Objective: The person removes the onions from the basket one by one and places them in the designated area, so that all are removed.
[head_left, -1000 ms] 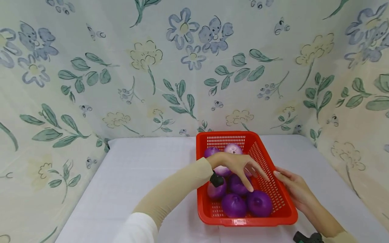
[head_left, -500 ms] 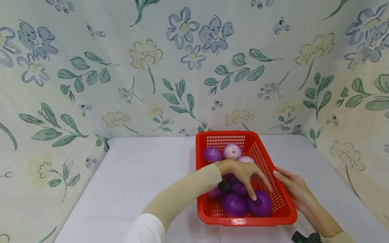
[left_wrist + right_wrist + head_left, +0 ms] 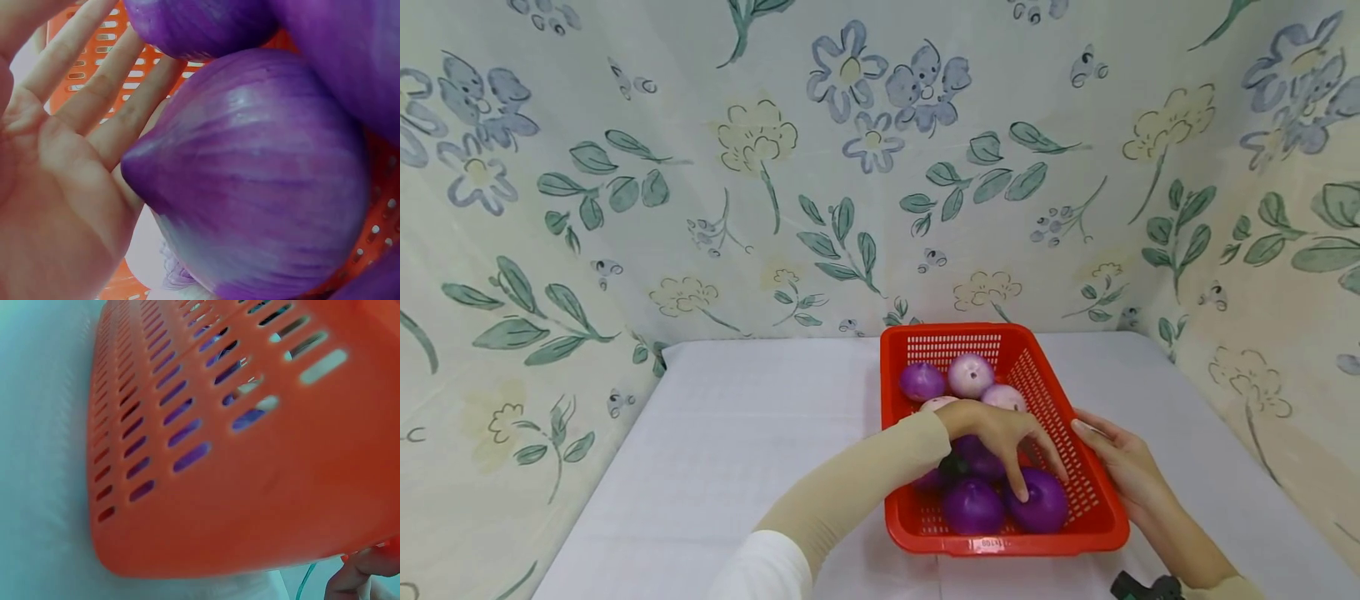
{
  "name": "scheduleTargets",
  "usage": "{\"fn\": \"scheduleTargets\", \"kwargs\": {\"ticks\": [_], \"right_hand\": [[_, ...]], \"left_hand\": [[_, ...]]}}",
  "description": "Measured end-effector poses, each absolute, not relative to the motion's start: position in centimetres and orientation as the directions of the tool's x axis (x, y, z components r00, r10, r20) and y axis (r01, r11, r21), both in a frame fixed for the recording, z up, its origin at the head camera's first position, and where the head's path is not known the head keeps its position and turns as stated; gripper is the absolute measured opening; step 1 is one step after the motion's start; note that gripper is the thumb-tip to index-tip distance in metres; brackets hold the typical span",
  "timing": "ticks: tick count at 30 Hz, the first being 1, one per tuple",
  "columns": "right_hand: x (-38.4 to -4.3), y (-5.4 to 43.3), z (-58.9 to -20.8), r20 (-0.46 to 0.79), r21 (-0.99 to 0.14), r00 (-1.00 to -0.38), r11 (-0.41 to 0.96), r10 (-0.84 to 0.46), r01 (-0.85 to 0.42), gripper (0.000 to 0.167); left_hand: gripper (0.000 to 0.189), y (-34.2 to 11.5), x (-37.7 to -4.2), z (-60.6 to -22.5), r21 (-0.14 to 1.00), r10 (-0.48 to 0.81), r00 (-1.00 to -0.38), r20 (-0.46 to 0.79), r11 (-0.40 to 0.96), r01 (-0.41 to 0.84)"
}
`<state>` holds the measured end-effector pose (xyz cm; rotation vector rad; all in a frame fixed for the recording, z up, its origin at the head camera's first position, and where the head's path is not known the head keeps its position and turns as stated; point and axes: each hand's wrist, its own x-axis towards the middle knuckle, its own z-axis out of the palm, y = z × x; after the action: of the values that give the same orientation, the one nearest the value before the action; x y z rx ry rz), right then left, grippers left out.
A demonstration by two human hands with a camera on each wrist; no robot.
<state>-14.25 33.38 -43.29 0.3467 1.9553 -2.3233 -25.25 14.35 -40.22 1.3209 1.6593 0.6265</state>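
Observation:
A red plastic basket with slotted walls holds several purple onions. My left hand reaches down into it, fingers spread, with the thumb against the front right onion. In the left wrist view, the fingers extend nearly straight, and a large onion with a pointed tip fills the space beside the palm. My right hand holds the basket's right rim, thumb on top and the other fingers mostly hidden outside. The right wrist view shows its bent fingers at the rim.
Another purple onion sits at the front left of the basket. Paler onions lie toward the back. White cloth covers the table, and a floral curtain hangs behind and at both sides.
My left hand has moved slightly forward and down toward the front right onion, bringing the thumb onto it. The right hand keeps its hold on the rim.

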Motion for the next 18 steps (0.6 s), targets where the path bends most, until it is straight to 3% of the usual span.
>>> {"fn": "scheduleTargets", "kwargs": {"ticks": [9,14,16,18], "right_hand": [[-13.93,33.57,-43.24,-0.221,-0.972,-0.97,-0.101,0.105,0.21,0.019],[-13.8,33.64,-43.28,-0.232,-0.973,-0.966,-0.027,0.112,0.231,0.056],[-13.72,33.71,-43.28,-0.233,-0.972,-0.966,-0.033,0.107,0.231,0.051],[-13.62,33.74,-43.29,-0.231,-0.972,-0.967,-0.063,0.109,0.225,0.036]], "left_hand": [[0.057,14.42,-25.19,-40.53,0.815,0.936,-0.031,-0.35,0.321,0.482],[0.057,14.55,-25.1,-40.59,0.799,0.93,-0.036,-0.365,0.333,0.501],[0.058,14.61,-25.05,-40.61,0.793,0.93,-0.036,-0.366,0.332,0.511],[0.058,14.64,-24.99,-40.62,0.788,0.93,-0.037,-0.366,0.331,0.519]]}}
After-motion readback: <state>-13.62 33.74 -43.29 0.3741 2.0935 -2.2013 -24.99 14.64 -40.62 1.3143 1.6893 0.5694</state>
